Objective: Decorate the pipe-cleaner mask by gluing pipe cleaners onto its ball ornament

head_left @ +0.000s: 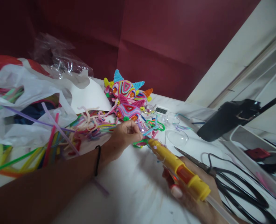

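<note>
Glue gun (168, 157) rests in right hand (191, 202); left hand (126, 133) beyond.

- We've got a dark red backing (156, 46) behind everything, with a vertical seam and some creases
- On our right there's a pale wall (233, 59), slanting in the view
- Our table (135, 186) is white, kinda marbled
- Light's pretty soft, dimmest up top left
</note>
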`<act>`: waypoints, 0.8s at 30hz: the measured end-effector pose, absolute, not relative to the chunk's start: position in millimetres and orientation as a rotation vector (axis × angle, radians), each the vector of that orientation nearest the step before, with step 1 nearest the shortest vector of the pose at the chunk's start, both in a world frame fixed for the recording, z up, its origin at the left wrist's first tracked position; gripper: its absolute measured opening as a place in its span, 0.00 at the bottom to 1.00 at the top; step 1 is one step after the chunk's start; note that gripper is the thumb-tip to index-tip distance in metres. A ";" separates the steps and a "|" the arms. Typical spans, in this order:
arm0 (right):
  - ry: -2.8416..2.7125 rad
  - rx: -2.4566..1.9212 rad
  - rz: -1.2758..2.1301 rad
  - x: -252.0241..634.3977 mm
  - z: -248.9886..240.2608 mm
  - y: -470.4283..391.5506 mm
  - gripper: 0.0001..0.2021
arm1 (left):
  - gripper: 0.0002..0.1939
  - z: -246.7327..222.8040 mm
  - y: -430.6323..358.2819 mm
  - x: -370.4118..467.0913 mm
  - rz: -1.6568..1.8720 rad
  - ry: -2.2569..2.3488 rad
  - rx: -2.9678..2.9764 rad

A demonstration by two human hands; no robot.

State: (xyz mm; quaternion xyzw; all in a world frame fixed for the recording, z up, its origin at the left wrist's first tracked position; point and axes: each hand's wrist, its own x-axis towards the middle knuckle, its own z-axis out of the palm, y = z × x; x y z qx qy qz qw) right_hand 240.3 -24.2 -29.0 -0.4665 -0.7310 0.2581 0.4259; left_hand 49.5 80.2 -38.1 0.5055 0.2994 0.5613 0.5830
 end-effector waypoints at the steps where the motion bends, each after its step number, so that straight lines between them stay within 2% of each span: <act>1: -1.835 -1.159 0.655 241.0 -28.1 -24.6 0.17 | 0.10 -38.1 80.2 49.4 1.311 0.698 1.182; 12: -1.833 -1.149 0.684 244.1 -29.7 -23.3 0.16 | 0.09 -36.7 79.9 48.8 1.330 0.707 1.192; 24: -1.778 -1.153 0.722 243.8 -31.7 -21.0 0.19 | 0.08 -35.9 79.8 47.9 1.352 0.713 1.191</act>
